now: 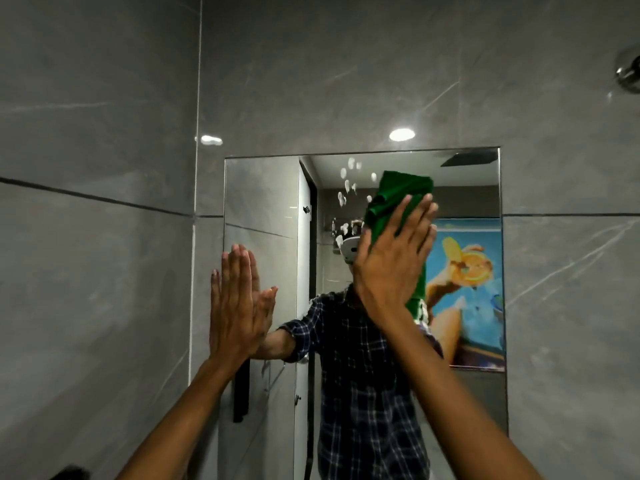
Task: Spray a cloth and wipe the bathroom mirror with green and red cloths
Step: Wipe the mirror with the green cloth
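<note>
The rectangular mirror (263,202) is set into the grey tiled wall ahead of me. My right hand (391,265) presses a folded green cloth (398,199) flat against the upper middle of the glass, fingers spread over it. White foam blobs (346,185) dot the glass just left of the cloth. My left hand (235,306) lies flat and empty against the mirror's left edge, fingers together and pointing up. No red cloth or spray bottle is in view.
Grey marble-look tiles (104,237) surround the mirror, with a wall corner at the left. A chrome fitting (628,74) sticks out at the top right. The mirror reflects a person in a plaid shirt, a white door and a colourful poster (467,289).
</note>
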